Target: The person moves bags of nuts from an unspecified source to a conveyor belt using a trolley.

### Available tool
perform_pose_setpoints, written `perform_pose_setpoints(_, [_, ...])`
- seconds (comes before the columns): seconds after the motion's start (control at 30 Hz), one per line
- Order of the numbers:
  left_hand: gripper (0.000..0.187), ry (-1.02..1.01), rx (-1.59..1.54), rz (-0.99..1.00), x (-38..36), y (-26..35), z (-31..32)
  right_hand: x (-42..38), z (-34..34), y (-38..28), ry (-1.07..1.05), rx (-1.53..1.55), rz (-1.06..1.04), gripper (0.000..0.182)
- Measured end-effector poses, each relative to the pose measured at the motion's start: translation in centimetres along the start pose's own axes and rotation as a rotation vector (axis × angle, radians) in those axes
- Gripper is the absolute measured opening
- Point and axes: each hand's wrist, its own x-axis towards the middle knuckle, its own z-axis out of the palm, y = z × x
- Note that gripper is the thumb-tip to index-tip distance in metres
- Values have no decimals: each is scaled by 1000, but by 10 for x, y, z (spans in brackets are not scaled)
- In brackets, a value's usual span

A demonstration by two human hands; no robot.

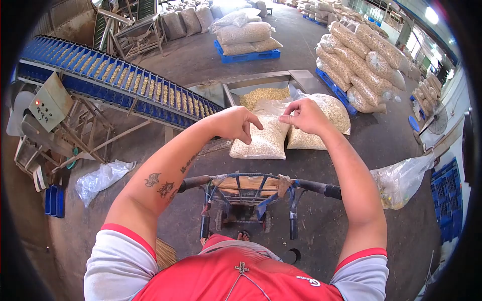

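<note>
Both hands are raised in front of me, above two clear plastic sacks filled with pale kernels. My left hand point(235, 124) has curled fingers with a gap between index finger and thumb, and nothing in it. It is in front of the upper left of the nearer sack point(261, 138). My right hand point(305, 116) bends its fingers toward the thumb, a small gap showing between them and no object visible. Behind it is the second sack point(314, 140), leaning beside the first. Below my hands stands a hand truck point(243, 188) with black grips, its handles untouched.
A metal hopper point(301, 80) of kernels stands behind the sacks, fed beside a blue cleated conveyor point(120, 78). Stacked sacks point(356, 65) sit on a blue pallet at right. Loose plastic bags point(103, 180) lie on the floor; a fan point(436, 119) stands far right.
</note>
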Motion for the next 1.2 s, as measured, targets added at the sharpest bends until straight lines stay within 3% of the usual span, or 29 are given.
perform_pose_setpoints(0.1, [50, 31, 118, -55, 6, -4, 11, 7, 20, 31, -42, 96, 47, 33])
perform_pose_setpoints(0.17, [45, 88, -36, -176, 3, 1, 7, 7, 21, 38, -164, -133, -91, 43])
perform_pose_setpoints(0.2, [45, 89, -38, -177, 3, -2, 7, 4, 16, 33, -307, -225, -84, 49])
perform_pose_setpoints(0.33, [44, -28, 21, -39, 17, -38, 25, 9, 32, 50, -537, -213, -11, 56])
perform_pose_setpoints(0.53, [27, -290, 60, -113, 15, -41, 22, 14, 36, 48, -455, -206, -95, 57])
perform_pose_setpoints(0.67, [25, -319, 150, -103, 12, -36, 13, 13, 28, 38, -482, -239, -67, 57])
perform_pose_setpoints(0.87, [24, -195, 154, -29, 14, -39, 17, 16, 33, 42, -490, -245, -49, 58])
perform_pose_setpoints(0.93, [24, -234, 155, -145, 16, -35, 14, 17, 32, 42, -500, -218, -37, 58])
perform_pose_setpoints(1.03, [25, -222, 147, -5, 16, -46, 16, 18, 35, 44, -494, -200, -20, 58])
perform_pose_setpoints(1.2, [26, -321, 171, -105, 15, -45, 15, 18, 31, 43, -458, -210, -71, 56])
